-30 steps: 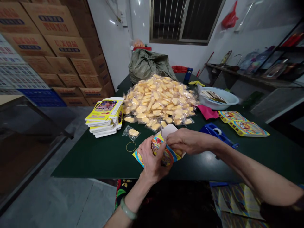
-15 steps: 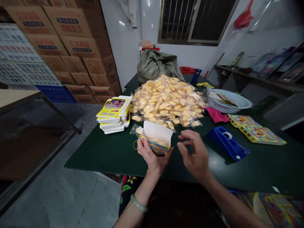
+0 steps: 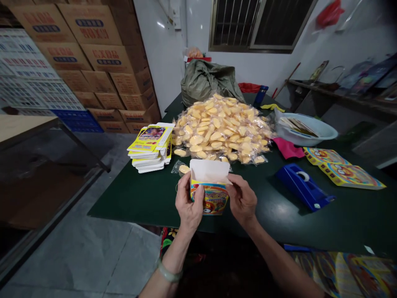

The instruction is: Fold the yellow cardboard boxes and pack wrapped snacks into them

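Moved: the right hand (image 3: 242, 200) has come back from its spread pose onto the printed carton (image 3: 211, 198).
Left hand (image 3: 187, 203): one, half closed, fingers and thumb wrapped round the carton's left side; a pale green bangle (image 3: 167, 275) sits on the wrist.
Right hand: one, half closed, gripping the carton's right edge.
Carton: one, upright between both hands, above the dark green table (image 3: 310, 223), white flap (image 3: 209, 170) open.
Loose packet (image 3: 184, 169): one, just behind the carton.
Wrapped yellow pieces (image 3: 217, 128): one heap, too many to count, just beyond.
Flat carton stack (image 3: 151, 147): one, left of the heap.
Flat cartons (image 3: 350, 176): two, far right.
Blue tape dispenser (image 3: 302, 186): one, right of the hands.
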`<state>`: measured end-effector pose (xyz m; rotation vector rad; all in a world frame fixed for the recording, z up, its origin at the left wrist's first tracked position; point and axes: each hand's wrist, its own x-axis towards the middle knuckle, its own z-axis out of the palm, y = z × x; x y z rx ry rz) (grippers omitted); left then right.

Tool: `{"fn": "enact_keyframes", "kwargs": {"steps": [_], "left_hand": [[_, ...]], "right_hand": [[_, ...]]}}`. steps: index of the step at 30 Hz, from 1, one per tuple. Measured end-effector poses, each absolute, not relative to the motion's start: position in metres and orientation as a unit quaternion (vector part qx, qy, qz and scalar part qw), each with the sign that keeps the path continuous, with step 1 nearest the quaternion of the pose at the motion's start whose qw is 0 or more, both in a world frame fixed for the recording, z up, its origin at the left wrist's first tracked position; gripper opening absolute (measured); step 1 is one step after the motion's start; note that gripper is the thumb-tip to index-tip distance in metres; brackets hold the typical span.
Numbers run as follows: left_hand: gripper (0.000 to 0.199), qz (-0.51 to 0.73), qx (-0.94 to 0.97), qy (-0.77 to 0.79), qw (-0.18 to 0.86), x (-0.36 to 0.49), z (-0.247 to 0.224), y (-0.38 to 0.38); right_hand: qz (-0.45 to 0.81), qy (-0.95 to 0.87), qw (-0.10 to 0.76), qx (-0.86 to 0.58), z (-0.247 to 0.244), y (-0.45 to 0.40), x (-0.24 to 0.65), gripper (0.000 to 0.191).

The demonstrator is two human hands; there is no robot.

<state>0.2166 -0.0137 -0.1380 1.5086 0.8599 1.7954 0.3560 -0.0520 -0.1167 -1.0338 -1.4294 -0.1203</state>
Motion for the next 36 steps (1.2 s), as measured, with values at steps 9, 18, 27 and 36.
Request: {"fn": "enact_keyframes", "kwargs": {"steps": [9,18,27,36], "left_hand": [[0.021,0.701,0.615,0.292,0.212,0.212,-0.131,-0.020],[0.021,0.697,0.474,0.281,0.459,0.208,-0.107,-0.020],[0.007,0.681,0.533,0.184,0.467,0.202,-0.107,-0.014],[0.010,0.664,0.613,0.189,0.385,0.196,-0.113,-0.017]], "right_hand": [[-0.035,-0.677,0.568,-0.466,-0.091,-0.074,0.354,0.015],[0.445,-0.391,0.656,-0.468,-0.077,-0.075,0.340,0.025],[0.401,-0.391,0.739,-0.374,-0.087,-0.063,0.337,0.006],[0.277,-0.550,0.702,-0.358,-0.107,-0.061,0.352,0.025]]}}
